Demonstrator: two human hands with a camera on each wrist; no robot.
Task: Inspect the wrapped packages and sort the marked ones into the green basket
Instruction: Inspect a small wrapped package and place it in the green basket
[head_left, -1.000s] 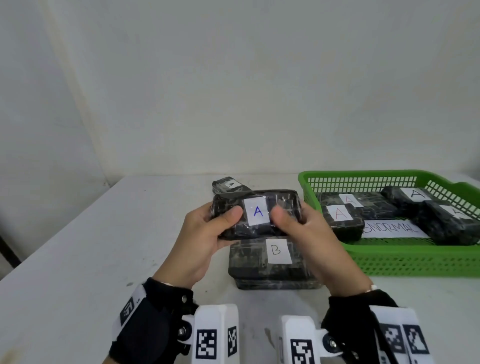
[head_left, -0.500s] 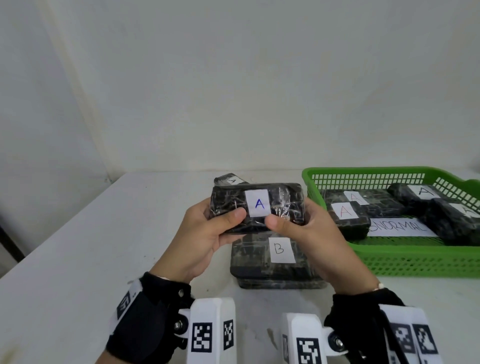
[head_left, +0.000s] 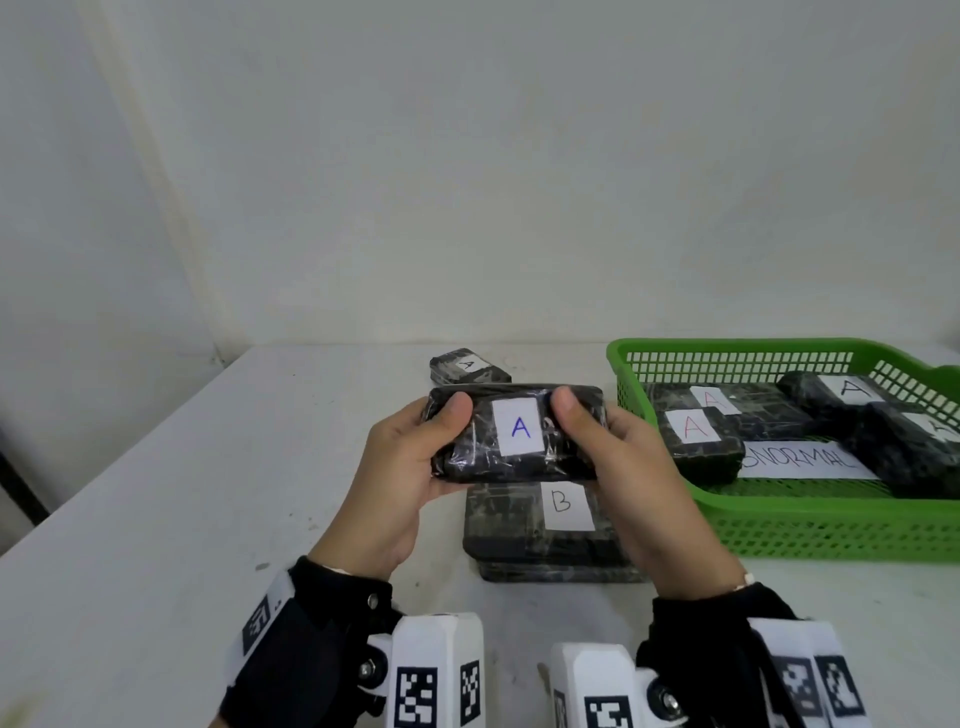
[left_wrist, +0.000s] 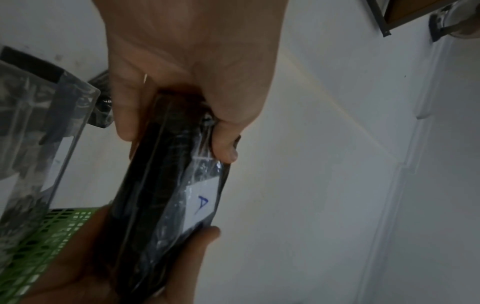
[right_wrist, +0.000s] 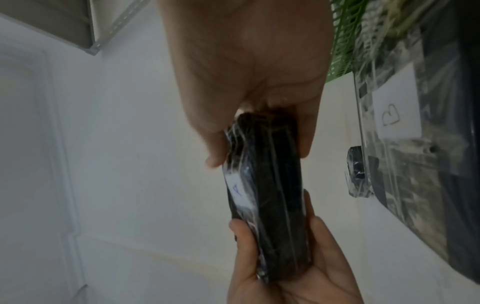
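Left hand (head_left: 402, 475) and right hand (head_left: 641, 480) raised side by side, thumbs on top, fingers curled beneath, gripping opposite ends of wrapped package (head_left: 519, 434).

Your head view is evenly, softly lit and sharp, its edges bowed. Your wrist views run dim, grainy, with nearby surfaces blurred.

1. Blue "A" on the white label of the held package (head_left: 517, 432).
2. "B" on the label of the stacked package (head_left: 545, 525) on the table, just near of it.
3. Dark "A" on the far package (head_left: 469, 366).
4. In the basket (head_left: 831, 525): two red "A" labels at left, a dark "A" farther right.
5. Paper sheet (head_left: 810, 460) on the basket floor reads "…NORMAL", its start hidden.
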